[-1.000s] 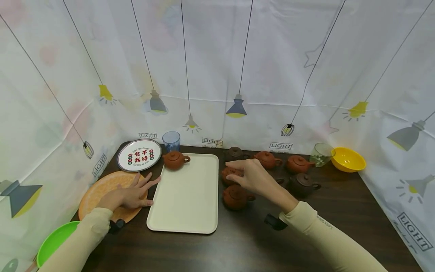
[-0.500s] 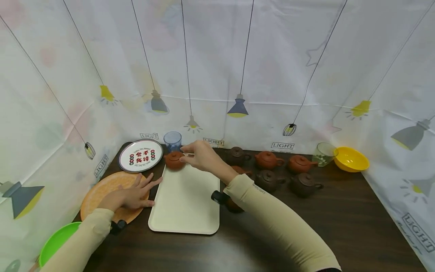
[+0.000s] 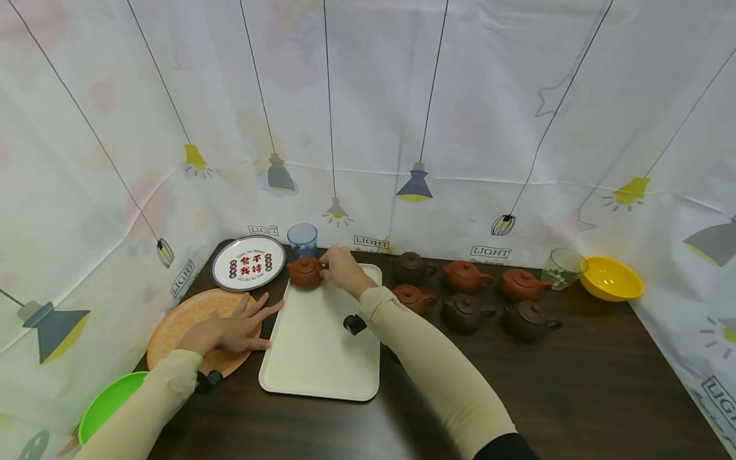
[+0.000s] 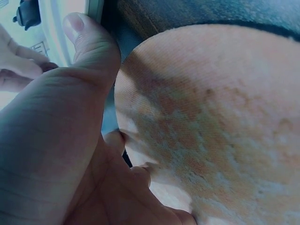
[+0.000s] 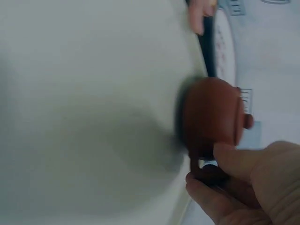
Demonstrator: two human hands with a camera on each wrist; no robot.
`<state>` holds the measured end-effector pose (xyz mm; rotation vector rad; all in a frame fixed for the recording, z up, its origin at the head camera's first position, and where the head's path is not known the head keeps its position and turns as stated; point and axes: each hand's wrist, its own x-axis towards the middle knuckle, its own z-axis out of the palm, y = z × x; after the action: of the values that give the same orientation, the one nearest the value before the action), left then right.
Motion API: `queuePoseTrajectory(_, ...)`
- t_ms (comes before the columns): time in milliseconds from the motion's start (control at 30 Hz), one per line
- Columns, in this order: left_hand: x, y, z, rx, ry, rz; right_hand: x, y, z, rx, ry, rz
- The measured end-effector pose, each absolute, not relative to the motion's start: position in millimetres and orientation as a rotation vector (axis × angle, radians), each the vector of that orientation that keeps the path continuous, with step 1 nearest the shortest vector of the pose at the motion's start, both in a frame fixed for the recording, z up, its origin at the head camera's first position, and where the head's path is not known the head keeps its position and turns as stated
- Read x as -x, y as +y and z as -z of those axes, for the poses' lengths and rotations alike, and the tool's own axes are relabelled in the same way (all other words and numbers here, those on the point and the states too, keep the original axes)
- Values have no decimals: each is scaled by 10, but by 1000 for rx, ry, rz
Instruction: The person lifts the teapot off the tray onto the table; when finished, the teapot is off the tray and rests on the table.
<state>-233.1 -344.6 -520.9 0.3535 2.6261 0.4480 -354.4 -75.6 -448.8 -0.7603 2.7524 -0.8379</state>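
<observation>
A reddish-brown teapot (image 3: pixel 305 273) with a round lid knob sits at the far left corner of the cream tray (image 3: pixel 319 370). My right hand (image 3: pixel 344 271) pinches its handle between thumb and fingers; the right wrist view shows the teapot (image 5: pixel 213 112) side-on, its base at the tray surface. My left hand (image 3: pixel 232 329) lies with fingers spread, thumb and index fingertips at the tray's left edge. Beneath that hand is an orange round placemat (image 3: pixel 172 319), which fills much of the left wrist view.
Right of the tray stand several teapots, including a dark one (image 3: pixel 467 313) and a reddish one (image 3: pixel 466 276). A white plate (image 3: pixel 248 262) and blue glass (image 3: pixel 302 240) stand at the back left. A greenish glass (image 3: pixel 563 268), yellow bowl (image 3: pixel 612 279) and green bowl (image 3: pixel 109 402) lie farther out.
My right hand has moved left from above the teapots on the right to the teapot on the tray, and now pinches its handle. My left hand stays at the tray edge.
</observation>
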Motion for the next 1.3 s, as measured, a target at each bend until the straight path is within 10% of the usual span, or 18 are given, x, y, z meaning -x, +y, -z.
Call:
queuePoseTrajectory(767,2343,-3429,5231,-333,2629,-418,3465,-686,4502,932,2880,775)
queuePoseTrajectory(1300,2400,-3518,5379,-356,2652,-403,2839,896,3956,1309,2808,879)
